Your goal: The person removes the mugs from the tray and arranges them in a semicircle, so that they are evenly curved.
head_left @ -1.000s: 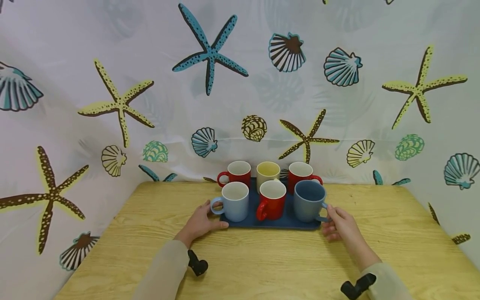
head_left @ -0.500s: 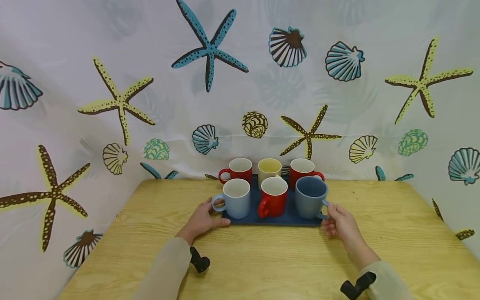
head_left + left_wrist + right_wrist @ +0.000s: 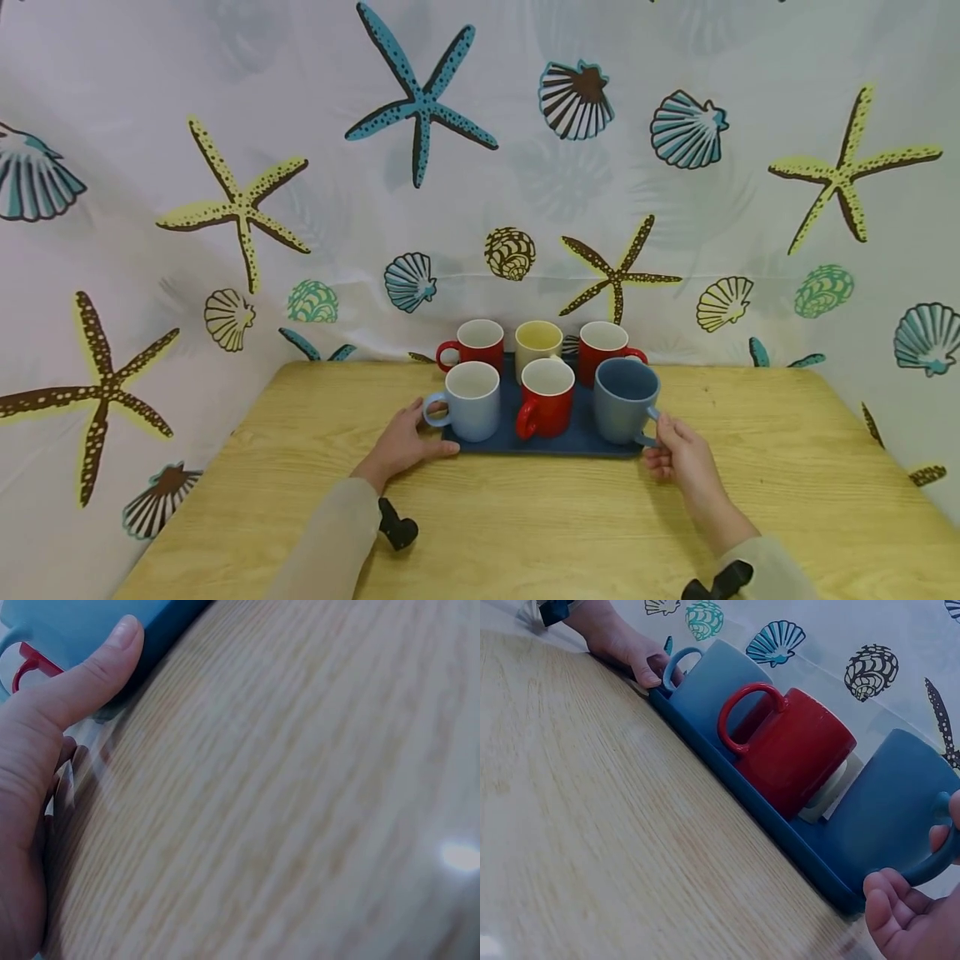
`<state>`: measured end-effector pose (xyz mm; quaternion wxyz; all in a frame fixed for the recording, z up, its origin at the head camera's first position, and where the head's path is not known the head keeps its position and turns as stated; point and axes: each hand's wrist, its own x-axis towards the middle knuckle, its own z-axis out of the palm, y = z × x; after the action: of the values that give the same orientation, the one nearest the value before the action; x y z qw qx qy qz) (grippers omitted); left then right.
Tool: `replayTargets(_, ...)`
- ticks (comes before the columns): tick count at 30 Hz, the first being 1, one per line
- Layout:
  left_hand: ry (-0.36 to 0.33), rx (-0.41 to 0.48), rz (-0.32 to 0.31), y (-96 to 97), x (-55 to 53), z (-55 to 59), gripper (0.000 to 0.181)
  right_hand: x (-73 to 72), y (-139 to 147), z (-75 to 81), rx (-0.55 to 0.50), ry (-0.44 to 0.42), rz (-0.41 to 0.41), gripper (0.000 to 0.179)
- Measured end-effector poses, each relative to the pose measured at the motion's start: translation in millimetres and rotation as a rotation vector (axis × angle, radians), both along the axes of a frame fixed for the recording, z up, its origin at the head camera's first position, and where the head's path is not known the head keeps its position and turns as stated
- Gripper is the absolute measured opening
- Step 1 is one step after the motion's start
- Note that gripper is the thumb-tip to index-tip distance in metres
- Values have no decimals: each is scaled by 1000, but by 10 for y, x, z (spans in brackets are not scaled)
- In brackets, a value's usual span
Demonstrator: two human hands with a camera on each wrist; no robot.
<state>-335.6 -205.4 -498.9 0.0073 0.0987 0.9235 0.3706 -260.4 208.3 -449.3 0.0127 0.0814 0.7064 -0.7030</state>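
My right hand (image 3: 686, 458) grips the handle of a grey-blue mug (image 3: 621, 421) at the front right of a dark blue tray (image 3: 583, 421). In the right wrist view, that mug (image 3: 889, 810) stands close over the tray's right end, fingers around its handle. At the tray's front left corner, my left hand (image 3: 405, 442) holds the tray, its thumb (image 3: 97, 679) laid over the rim; its other fingers are mostly hidden. Beside that hand is a light blue mug (image 3: 474, 417), handle pointing left. Between the two blue mugs stands a red mug (image 3: 553, 417).
Behind, on the tray, are a red mug (image 3: 489, 354), a pale yellow mug (image 3: 527, 362) and another red mug (image 3: 589, 363). The tray lies on a wooden table (image 3: 555, 517), close to a back curtain (image 3: 465, 208) printed with starfish and shells.
The grey-blue mug in my right hand has shifted slightly to the right relative to the tray. My left hand keeps its hold on the tray corner; the head view has wobbled a little.
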Motion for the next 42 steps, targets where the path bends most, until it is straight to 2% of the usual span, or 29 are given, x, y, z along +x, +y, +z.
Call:
replayTargets(7, -1, -7, 3, 6, 23, -27, 77, 53, 18, 26, -38, 15, -16, 41)
replayTargets(14, 26, -2, 1, 0, 34, -3, 75, 125, 103, 21, -2, 14, -8, 43)
replayTargets(26, 27, -1, -12, -3, 34, 11, 76, 264, 239, 28, -11, 23, 2, 40)
replayTargets(30, 36, -10, -13, -18, 6, -10, 77, 275, 330, -30, -29, 47, 53, 42)
replayTargets(35, 33, -14, -9, -21, -4, -26, 79, 233, 524, -182, -79, 43, 146, 41)
replayTargets(38, 30, -10, -7, -22, -3, -27, 78, 299, 546, -123, -77, 27, 155, 39)
replayTargets(42, 44, -6, -12, -28, -11, -36, 78, 456, 490, 64, -58, 8, 137, 40)
